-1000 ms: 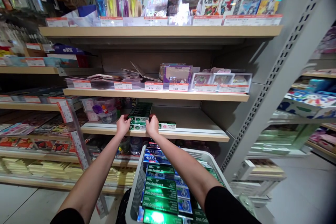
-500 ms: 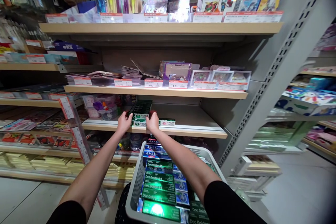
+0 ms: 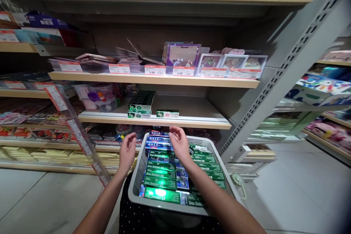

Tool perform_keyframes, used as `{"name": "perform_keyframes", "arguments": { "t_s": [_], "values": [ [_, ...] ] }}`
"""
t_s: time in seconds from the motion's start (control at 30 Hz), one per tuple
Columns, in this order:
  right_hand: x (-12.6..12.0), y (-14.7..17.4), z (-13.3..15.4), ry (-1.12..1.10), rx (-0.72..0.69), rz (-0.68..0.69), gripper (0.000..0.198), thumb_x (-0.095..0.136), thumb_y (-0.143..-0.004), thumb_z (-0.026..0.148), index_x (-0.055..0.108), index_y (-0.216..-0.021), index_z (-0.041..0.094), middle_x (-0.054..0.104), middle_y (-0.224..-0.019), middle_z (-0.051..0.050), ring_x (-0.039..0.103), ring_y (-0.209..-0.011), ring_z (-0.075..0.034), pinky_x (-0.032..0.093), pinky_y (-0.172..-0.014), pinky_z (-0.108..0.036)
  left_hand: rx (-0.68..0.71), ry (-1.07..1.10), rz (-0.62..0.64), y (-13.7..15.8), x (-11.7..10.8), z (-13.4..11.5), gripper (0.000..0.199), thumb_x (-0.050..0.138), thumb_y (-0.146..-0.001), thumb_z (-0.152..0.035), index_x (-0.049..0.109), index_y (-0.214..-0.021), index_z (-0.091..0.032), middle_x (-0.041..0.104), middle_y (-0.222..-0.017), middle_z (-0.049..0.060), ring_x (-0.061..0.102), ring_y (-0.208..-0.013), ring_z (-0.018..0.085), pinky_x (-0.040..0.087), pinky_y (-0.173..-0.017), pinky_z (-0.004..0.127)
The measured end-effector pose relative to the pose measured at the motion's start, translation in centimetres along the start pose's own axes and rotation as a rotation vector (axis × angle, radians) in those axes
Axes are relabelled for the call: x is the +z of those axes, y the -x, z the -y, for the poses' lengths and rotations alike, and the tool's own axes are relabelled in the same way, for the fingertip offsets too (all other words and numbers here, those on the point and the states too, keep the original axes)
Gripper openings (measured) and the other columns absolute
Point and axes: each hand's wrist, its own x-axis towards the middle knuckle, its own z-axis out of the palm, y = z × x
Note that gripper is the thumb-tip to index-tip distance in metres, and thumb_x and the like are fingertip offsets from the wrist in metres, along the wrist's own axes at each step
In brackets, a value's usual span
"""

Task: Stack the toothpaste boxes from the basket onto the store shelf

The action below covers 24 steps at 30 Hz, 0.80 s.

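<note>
My left hand (image 3: 128, 151) hovers by the left rim of a grey plastic basket (image 3: 133, 186), its fingers loosely bent and nothing in them. Over the back part of the basket is my right hand (image 3: 179, 144), likewise holding nothing, fingers slightly curled and apart from the thumb. Long green "Doc.Golden" toothpaste boxes (image 3: 160, 182) and blue boxes (image 3: 159, 145) fill the basket in rows. On the low shelf (image 3: 189, 109) ahead stands a stack of green toothpaste boxes (image 3: 141, 102). One more green box (image 3: 168, 113) lies to its right, a small gap between them.
Clear plastic tubs (image 3: 102, 97) stand left of the stack. The shelf above bears card packs and a purple-framed case (image 3: 183, 56) behind price labels. A slotted grey upright (image 3: 263, 95) rises at right. A slanted label strip (image 3: 74, 131) runs down at left.
Both hands have let go of the stack of green boxes and drawn back toward the basket. The stack stays on the shelf. The view has tipped downward.
</note>
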Motion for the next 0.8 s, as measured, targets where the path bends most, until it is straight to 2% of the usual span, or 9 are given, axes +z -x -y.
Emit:
{"name": "perform_keyframes", "arguments": {
  "t_s": [0.07, 0.13, 0.23, 0.33, 0.53, 0.67, 0.8],
  "values": [
    [-1.7, 2.8, -1.3, 0.064, 0.069, -0.015, 0.028, 0.061, -0.084, 0.036, 0.054, -0.108, 0.023, 0.061, -0.118, -0.011, 0.06, -0.114, -0.024, 0.049, -0.101, -0.044, -0.11, 0.075, 0.134, 3.1, 0.6, 0.7, 0.039, 0.058, -0.085, -0.046, 0.059, -0.115, -0.022, 0.064, -0.12, 0.01, 0.061, -0.111, 0.022, 0.047, -0.099, 0.037],
    [-3.0, 4.9, -2.7, 0.152, 0.112, -0.025, 0.024, 0.059, -0.084, 0.036, 0.054, -0.104, 0.023, 0.062, -0.111, -0.01, 0.062, -0.105, -0.023, 0.053, -0.093, -0.042, -0.19, 0.134, 0.217, 5.4, 1.2, 1.0, 0.04, 0.059, -0.084, -0.046, 0.058, -0.116, -0.022, 0.064, -0.123, 0.011, 0.061, -0.114, 0.023, 0.047, -0.1, 0.037],
    [-4.0, 6.4, -4.1, 0.312, 0.142, -0.023, 0.018, 0.057, -0.083, 0.034, 0.052, -0.097, 0.023, 0.06, -0.097, -0.007, 0.063, -0.089, -0.022, 0.054, -0.08, -0.038, -0.219, 0.157, 0.256, 7.1, 1.7, 1.1, 0.043, 0.058, -0.085, -0.045, 0.056, -0.12, -0.021, 0.061, -0.128, 0.013, 0.059, -0.118, 0.023, 0.046, -0.102, 0.038],
    [-4.4, 6.8, -4.7, 0.417, 0.141, 0.009, 0.019, 0.056, -0.082, 0.034, 0.052, -0.097, 0.022, 0.059, -0.096, -0.006, 0.062, -0.087, -0.022, 0.053, -0.076, -0.037, -0.177, 0.072, 0.253, 7.6, 1.9, 0.9, 0.047, 0.058, -0.086, -0.044, 0.053, -0.127, -0.022, 0.057, -0.134, 0.013, 0.057, -0.122, 0.024, 0.044, -0.104, 0.039],
    [-4.8, 7.5, -5.0, 0.564, 0.154, 0.083, 0.023, 0.059, -0.081, 0.036, 0.057, -0.1, 0.022, 0.064, -0.101, -0.009, 0.064, -0.091, -0.027, 0.052, -0.082, -0.041, -0.122, -0.239, 0.301, 8.5, 2.6, 0.9, 0.055, 0.058, -0.086, -0.047, 0.053, -0.134, -0.021, 0.056, -0.137, 0.014, 0.05, -0.129, 0.03, 0.035, -0.11, 0.046],
    [-5.0, 7.7, -5.5, 0.539, 0.197, 0.163, 0.026, 0.057, -0.084, 0.035, 0.058, -0.106, 0.021, 0.065, -0.106, -0.009, 0.065, -0.096, -0.026, 0.052, -0.086, -0.04, -0.129, -0.367, 0.383, 8.8, 2.8, 1.0, 0.06, 0.048, -0.091, -0.052, 0.047, -0.14, -0.018, 0.053, -0.14, 0.015, 0.049, -0.13, 0.029, 0.035, -0.111, 0.045],
    [-5.2, 7.7, -5.8, 0.471, 0.185, 0.156, 0.028, 0.055, -0.085, 0.036, 0.055, -0.11, 0.022, 0.063, -0.112, -0.009, 0.065, -0.097, -0.024, 0.053, -0.087, -0.04, -0.116, -0.398, 0.398, 8.6, 2.6, 1.3, 0.058, 0.042, -0.093, -0.052, 0.047, -0.14, -0.017, 0.053, -0.14, 0.014, 0.049, -0.13, 0.028, 0.035, -0.11, 0.045]
  ]
}}
